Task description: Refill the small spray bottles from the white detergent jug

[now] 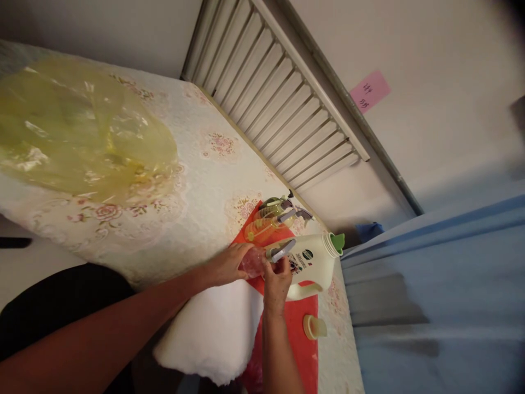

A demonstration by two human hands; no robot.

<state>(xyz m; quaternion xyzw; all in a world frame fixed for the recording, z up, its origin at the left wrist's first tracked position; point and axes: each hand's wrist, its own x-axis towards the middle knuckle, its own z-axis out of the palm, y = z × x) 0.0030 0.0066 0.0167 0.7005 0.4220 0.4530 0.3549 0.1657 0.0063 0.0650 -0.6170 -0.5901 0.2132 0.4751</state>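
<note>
Evidently, the pink spray bottle (253, 264) is held directly between two grips, above the near part of the red sheet (304, 355) on the counter (192, 213). Its long axis is tilted across the view, with the base toward the left hand (227, 267) and the trigger head (283, 250) toward the white jug (309, 257). The body is wrapped by the left grip; the collar is pinched narrowly by the right hand (278, 278), which is the nearer to the trigger head.

One pink bottle, one jug with a green spout piece (338, 242) and one pale cap (315, 327) are counted. Beyond the pink bottle, at least two more are seen, an orange bottle (260, 229) and a greenish bottle (268, 207); whether another is hidden cannot be told. One yellow bag (86, 131) is set well apart, and one white cloth (215, 334) is seen below the hands.
</note>
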